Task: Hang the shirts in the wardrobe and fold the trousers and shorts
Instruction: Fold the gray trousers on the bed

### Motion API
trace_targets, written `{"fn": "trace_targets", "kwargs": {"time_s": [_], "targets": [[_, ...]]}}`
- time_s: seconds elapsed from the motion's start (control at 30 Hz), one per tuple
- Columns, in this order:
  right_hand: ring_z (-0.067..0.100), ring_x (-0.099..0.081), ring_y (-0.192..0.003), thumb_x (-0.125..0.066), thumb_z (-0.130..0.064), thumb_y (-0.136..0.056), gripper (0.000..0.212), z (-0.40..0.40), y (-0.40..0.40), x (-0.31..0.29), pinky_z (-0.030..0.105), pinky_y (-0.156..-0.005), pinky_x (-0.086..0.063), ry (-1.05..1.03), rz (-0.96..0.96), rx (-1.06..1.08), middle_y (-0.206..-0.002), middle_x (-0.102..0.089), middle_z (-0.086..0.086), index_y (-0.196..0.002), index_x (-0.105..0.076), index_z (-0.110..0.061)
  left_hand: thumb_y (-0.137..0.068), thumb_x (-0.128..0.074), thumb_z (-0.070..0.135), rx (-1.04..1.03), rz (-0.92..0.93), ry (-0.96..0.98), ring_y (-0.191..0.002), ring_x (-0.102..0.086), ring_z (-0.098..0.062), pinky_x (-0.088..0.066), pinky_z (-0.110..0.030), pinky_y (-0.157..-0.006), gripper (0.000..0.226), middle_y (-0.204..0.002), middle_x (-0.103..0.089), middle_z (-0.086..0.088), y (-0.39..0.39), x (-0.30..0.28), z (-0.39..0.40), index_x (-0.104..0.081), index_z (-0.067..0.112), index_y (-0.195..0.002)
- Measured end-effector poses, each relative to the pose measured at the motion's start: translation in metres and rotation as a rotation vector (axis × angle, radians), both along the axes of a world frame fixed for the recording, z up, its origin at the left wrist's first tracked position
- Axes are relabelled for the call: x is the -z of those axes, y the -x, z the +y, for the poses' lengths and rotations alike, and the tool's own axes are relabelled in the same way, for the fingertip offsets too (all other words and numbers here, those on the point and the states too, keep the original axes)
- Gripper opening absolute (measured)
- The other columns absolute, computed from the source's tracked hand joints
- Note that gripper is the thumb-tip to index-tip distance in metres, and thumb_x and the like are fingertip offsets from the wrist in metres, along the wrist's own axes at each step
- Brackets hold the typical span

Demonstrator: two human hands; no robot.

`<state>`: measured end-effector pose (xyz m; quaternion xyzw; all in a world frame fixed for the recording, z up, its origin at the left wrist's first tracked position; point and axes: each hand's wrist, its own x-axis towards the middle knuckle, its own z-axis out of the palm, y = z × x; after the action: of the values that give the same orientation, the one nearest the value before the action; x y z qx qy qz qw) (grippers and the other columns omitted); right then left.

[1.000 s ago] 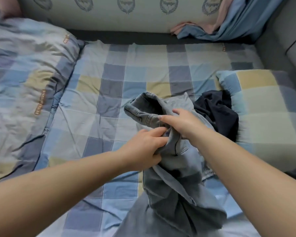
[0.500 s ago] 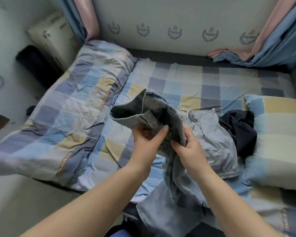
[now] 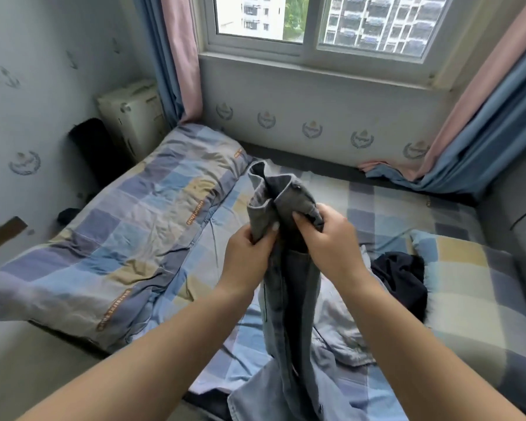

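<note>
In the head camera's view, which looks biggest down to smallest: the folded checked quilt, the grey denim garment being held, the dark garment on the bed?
1. Folded checked quilt.
2. Grey denim garment, though it hangs nearer the camera, so this is unsure.
3. Dark garment, partly hidden.

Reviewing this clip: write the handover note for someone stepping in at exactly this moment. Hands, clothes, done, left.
Left hand and right hand both grip the collar end of the grey denim shirt, held up over the bed; its tail trails down to the near edge.
A pale garment and a dark garment lie crumpled by the pillow.
Done: nothing visibly hung or folded.
Left: hang this shirt, sort the other two. No wardrobe in view.
</note>
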<state>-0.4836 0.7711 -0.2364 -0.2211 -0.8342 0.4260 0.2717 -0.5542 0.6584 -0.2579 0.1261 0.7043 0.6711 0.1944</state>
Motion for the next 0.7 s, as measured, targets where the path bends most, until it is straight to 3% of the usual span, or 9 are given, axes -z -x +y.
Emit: {"fn": "trace_targets", "kwargs": {"time_s": [0.13,0.33,0.4,0.5,0.6,0.7], "targets": [[0.021,-0.06,-0.079,-0.061,-0.022,-0.088,0.002,0.037,0.002,-0.038,0.041,-0.076,-0.048,0.045,0.072,0.123,-0.078,-0.065,-0.003,-0.087,-0.061,-0.02,-0.09,-0.065,0.021,-0.064,0.027,-0.116,-0.083,-0.069,-0.016,-0.055,-0.032,-0.077,0.009,-0.086,-0.073,-0.006,0.023,-0.031,-0.009,-0.069,0.016,-0.083],[0.03,-0.064,-0.093,-0.064,-0.024,-0.082,0.009,0.098,0.003,-0.122,0.051,-0.088,-0.05,-0.101,0.049,0.238,-0.094,-0.07,0.006,-0.092,-0.063,-0.023,-0.084,-0.072,0.019,-0.111,0.226,-0.135,-0.08,-0.066,-0.019,-0.053,-0.042,-0.085,0.008,-0.081,-0.071,-0.004,0.08,-0.099,-0.011,-0.068,0.02,-0.077],[0.029,-0.063,-0.092,-0.064,-0.028,-0.082,0.015,0.108,-0.003,-0.154,0.045,-0.086,-0.05,-0.177,0.05,0.275,-0.094,-0.07,0.004,-0.096,-0.066,-0.023,-0.082,-0.074,0.019,-0.125,0.322,-0.107,-0.08,-0.067,-0.019,-0.054,-0.044,-0.087,0.009,-0.08,-0.071,-0.001,0.099,-0.122,-0.012,-0.068,0.022,-0.077],[0.026,-0.056,-0.084,-0.063,-0.026,-0.088,0.016,0.122,-0.014,-0.2,0.034,-0.071,-0.042,-0.358,-0.028,0.337,-0.087,-0.063,0.004,-0.099,-0.068,-0.016,-0.08,-0.076,0.02,-0.134,0.413,-0.078,-0.09,-0.069,-0.027,-0.054,-0.044,-0.088,0.008,-0.088,-0.073,-0.007,0.121,-0.155,-0.016,-0.07,0.017,-0.084],[0.027,-0.057,-0.084,-0.064,-0.029,-0.089,0.021,0.137,-0.025,-0.242,0.032,-0.069,-0.039,-0.445,-0.045,0.416,-0.087,-0.064,0.009,-0.102,-0.07,-0.013,-0.081,-0.076,0.02,-0.128,0.517,-0.066,-0.08,-0.067,-0.018,-0.055,-0.032,-0.078,0.014,-0.081,-0.07,0.001,0.127,-0.191,-0.017,-0.071,0.013,-0.091],[0.032,-0.061,-0.097,-0.062,-0.027,-0.089,0.025,0.152,-0.03,-0.268,0.03,-0.071,-0.039,-0.351,0.032,0.536,-0.1,-0.068,0.013,-0.109,-0.069,-0.012,-0.082,-0.075,0.023,-0.158,0.583,-0.061,-0.073,-0.062,-0.008,-0.047,-0.02,-0.065,0.017,-0.077,-0.068,0.008,0.129,-0.219,-0.012,-0.071,0.012,-0.094]]}}
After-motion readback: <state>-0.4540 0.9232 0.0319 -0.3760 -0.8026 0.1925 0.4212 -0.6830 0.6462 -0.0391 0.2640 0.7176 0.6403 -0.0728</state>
